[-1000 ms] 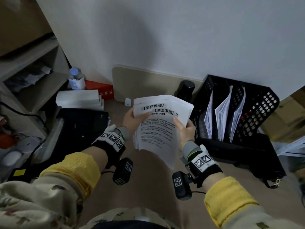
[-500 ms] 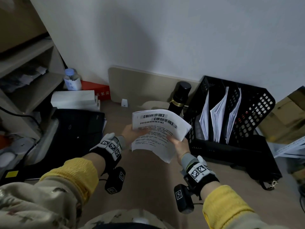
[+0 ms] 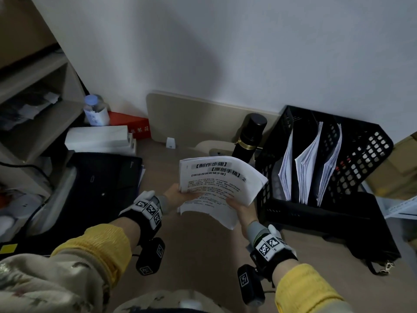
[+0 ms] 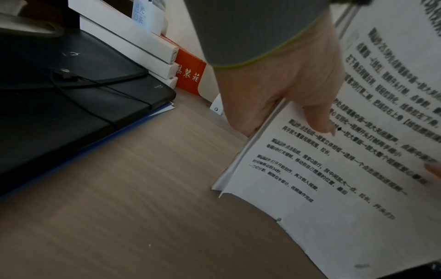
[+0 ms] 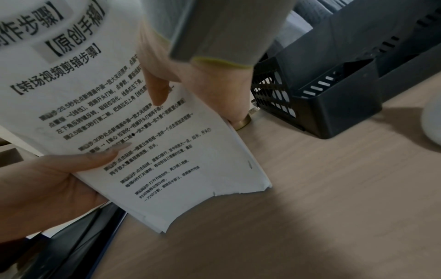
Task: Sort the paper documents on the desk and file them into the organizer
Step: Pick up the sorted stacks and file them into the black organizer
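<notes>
A stack of white printed pages (image 3: 216, 184) with bold Chinese headings hangs above the desk, held between both hands. My left hand (image 3: 180, 193) grips its left edge, thumb on the top sheet (image 4: 319, 120), fingers underneath. My right hand (image 3: 239, 206) grips the right edge the same way, thumb (image 5: 155, 88) on the print. The pages (image 5: 143, 132) curl and their lower edge is ragged. The black mesh organizer (image 3: 365, 150) stands just right of the stack, with three white bundles of paper upright in its slots.
A black flask (image 3: 250, 136) with a gold ring stands behind the pages. A black folder (image 3: 99, 184) lies at left under white boxes (image 3: 97, 136), with a red box (image 3: 135, 125) and a bottle (image 3: 94, 110). A black bag (image 3: 352, 224) lies by the organizer. A wood-grain desk (image 4: 119, 207) lies below.
Both hands have lowered the stack from near upright toward the desk and tilted it flatter. The grip on both edges is unchanged.
</notes>
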A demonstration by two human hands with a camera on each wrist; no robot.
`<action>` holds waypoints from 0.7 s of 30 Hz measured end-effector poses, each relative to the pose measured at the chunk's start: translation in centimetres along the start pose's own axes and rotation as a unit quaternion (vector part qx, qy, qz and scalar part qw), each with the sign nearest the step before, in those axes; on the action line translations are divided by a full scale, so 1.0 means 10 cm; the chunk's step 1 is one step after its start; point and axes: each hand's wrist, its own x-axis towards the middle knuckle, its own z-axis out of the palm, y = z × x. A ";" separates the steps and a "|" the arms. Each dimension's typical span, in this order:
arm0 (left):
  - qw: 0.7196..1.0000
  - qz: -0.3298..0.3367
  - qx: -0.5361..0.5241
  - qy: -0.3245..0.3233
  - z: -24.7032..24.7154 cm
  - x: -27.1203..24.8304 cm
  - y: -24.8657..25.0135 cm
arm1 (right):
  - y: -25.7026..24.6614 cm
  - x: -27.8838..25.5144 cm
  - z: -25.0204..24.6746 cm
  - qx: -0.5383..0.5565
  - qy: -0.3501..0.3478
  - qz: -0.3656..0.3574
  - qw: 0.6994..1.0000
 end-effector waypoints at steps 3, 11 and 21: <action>1.000 0.002 -0.011 0.014 0.01 0.07 -0.01 | 0.00 0.03 0.01 0.006 0.009 0.002 1.000; 0.998 0.022 -0.022 0.054 0.08 0.05 0.01 | -0.07 -0.05 0.00 -0.017 0.036 -0.005 0.999; 0.997 0.030 -0.033 0.064 0.13 -0.06 0.19 | -0.20 -0.33 -0.11 -0.024 0.036 -0.040 0.998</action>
